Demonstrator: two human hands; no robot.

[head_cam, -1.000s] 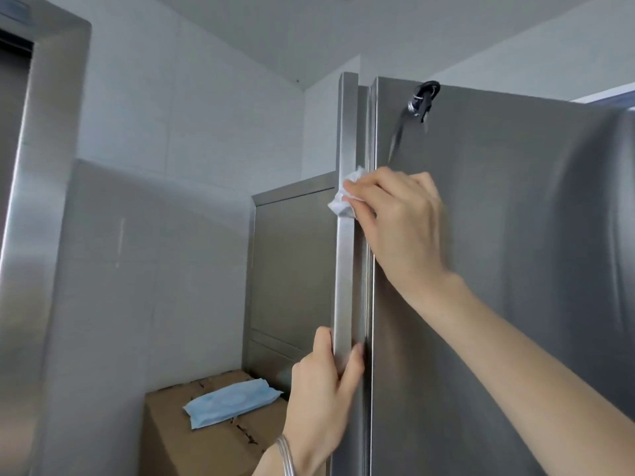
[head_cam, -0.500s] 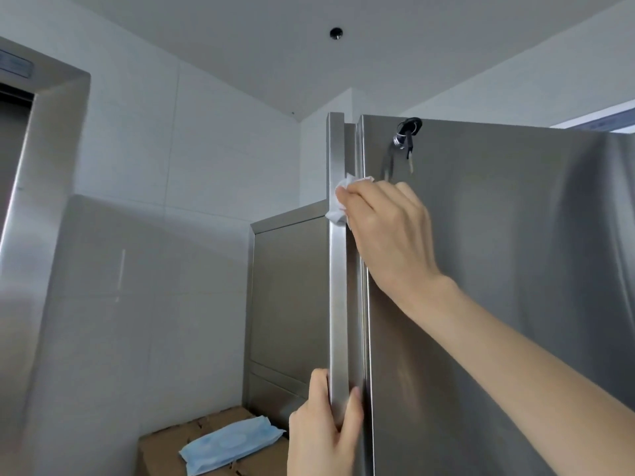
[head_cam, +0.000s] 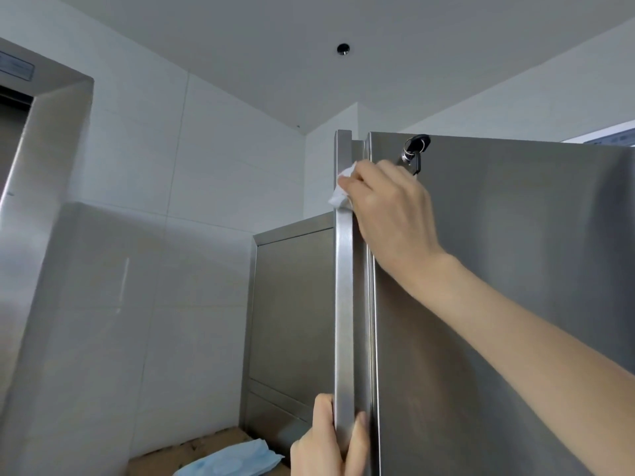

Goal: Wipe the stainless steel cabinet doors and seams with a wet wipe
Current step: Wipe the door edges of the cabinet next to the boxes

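One wet wipe (head_cam: 340,193), one blurred label (head_cam: 17,68)

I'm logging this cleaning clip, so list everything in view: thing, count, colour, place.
cabinet door: one, steel grey, right
edge strip: one, steel grey, centre
wet wipe: one, white, near the strip's top
keys: one bunch, dark, in the door's lock
low cabinet: one, steel grey, behind the strip
wipe pack: one, light blue, on the box
cardboard box: one, brown, bottom left
left hand: grips the strip low down
right hand: holds the wipe to the strip
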